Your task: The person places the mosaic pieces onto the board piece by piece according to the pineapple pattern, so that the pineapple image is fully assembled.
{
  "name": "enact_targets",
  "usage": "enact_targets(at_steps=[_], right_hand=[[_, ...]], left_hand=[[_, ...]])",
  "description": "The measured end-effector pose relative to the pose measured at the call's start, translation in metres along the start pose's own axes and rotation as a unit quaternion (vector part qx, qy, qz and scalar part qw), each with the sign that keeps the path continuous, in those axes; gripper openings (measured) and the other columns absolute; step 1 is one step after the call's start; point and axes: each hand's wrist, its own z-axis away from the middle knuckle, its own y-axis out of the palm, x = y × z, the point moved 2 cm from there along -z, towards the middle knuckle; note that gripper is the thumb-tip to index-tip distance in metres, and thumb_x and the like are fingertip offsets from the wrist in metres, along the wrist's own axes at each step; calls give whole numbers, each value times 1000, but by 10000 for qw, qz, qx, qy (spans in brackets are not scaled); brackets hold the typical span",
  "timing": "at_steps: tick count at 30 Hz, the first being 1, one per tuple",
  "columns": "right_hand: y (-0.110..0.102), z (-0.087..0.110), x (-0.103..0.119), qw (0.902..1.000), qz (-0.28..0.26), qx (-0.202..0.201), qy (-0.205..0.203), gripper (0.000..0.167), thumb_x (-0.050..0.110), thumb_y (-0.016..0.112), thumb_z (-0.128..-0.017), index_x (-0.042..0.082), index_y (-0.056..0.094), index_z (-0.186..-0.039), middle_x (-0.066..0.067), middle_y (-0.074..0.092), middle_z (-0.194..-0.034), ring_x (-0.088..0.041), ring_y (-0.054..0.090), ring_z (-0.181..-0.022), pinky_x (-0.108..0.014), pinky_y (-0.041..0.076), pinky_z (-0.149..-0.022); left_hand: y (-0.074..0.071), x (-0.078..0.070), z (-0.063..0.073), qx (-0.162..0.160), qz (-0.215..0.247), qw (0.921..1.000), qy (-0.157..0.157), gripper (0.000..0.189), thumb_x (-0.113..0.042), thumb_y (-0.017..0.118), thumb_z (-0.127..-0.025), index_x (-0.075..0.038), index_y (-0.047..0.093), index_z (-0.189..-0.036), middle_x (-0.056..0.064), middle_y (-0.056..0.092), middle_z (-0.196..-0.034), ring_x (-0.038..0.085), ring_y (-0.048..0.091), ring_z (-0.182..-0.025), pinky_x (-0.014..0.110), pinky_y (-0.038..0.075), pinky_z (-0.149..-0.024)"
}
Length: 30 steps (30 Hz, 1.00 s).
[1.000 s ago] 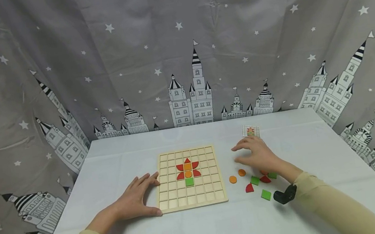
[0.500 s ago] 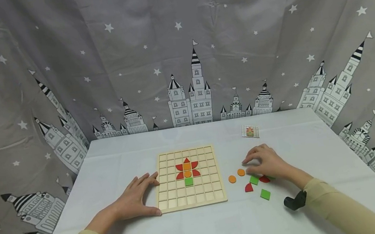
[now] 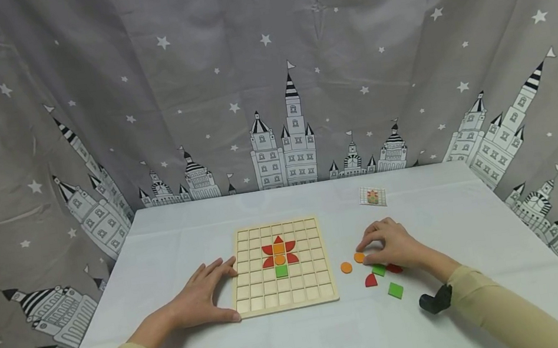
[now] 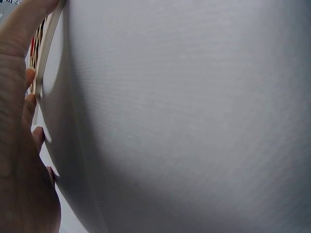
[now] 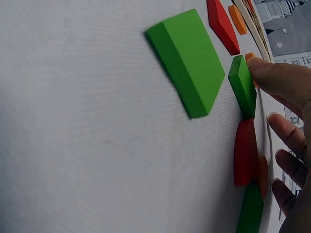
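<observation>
A wooden grid board (image 3: 256, 302) lies flat on the white table. My left hand (image 3: 201, 296) rests at its left side, fingers extended along the edge and thumb by the near left corner. A flower of red, orange and green pieces is laid in the board, with a green square (image 3: 282, 270) lowest. To the right, my right hand (image 3: 393, 246) pinches an orange disc (image 3: 359, 257) on the table between thumb and index finger. In the right wrist view the thumb (image 5: 262, 70) covers part of that disc. The other fingers curl loosely beside it.
Around the right hand lie another orange disc (image 3: 346, 268), a red quarter-round piece (image 3: 371, 280), a green square tile (image 3: 395, 290) and several more pieces, some partly hidden. A pattern card (image 3: 372, 196) lies at the back right. A grey castle-print curtain (image 3: 195, 108) hangs behind.
My right hand has come down from near the pattern card and then slid left, its thumb and index finger closing at the orange disc. The left hand stays at the board.
</observation>
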Motion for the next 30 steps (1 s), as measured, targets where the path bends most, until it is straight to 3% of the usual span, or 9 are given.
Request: enact_targets(at_steps=[22, 30], right_hand=[[3, -1, 4, 10000, 60, -24, 61, 16, 33, 87, -81, 38, 78, -93, 6, 61, -115, -27, 43, -120, -53, 35, -100], [3, 0, 5, 9997, 160, -118, -112, 15, 34, 88, -80, 38, 78, -91, 7, 62, -114, -26, 44, -119, -53, 37, -100]], left_hand=[[-2, -2, 1, -20, 28, 9999, 110, 89, -79, 79, -65, -25, 52, -131, 3, 31, -166, 38, 21, -153, 60, 7, -124], [-3, -1, 1, -12, -8, 9999, 122, 89, -79, 79, -65, -25, 52, -130, 4, 31, -166, 38, 22, -153, 61, 7, -124]])
